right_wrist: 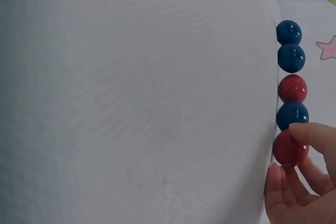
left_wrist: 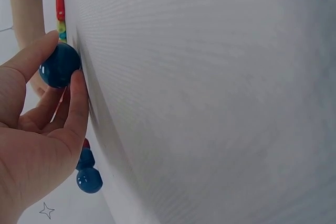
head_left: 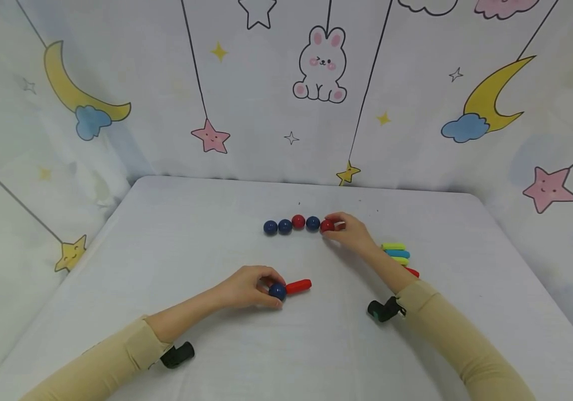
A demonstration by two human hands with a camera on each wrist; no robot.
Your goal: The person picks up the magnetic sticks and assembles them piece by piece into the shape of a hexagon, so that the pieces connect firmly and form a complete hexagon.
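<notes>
My left hand (head_left: 248, 287) pinches a dark blue ball (head_left: 277, 291) between thumb and fingers, low over the white table. In the head view a short red stick (head_left: 299, 287) lies just right of that ball. My right hand (head_left: 350, 231) holds a red ball (head_left: 327, 226) at the right end of a row of balls. Left of it in the row come a blue ball (head_left: 312, 224), a red ball (head_left: 298, 221) set slightly back, and two blue balls (head_left: 277, 226). In the right wrist view the held red ball (right_wrist: 289, 148) sits against the neighbouring blue ball (right_wrist: 292, 115).
Several short coloured sticks (head_left: 396, 254), yellow-green, blue and red, lie under and beside my right forearm. A black camera (head_left: 384, 309) hangs at the right wrist, another (head_left: 178, 355) at the left. A patterned curtain (head_left: 266, 100) stands behind the table's far edge.
</notes>
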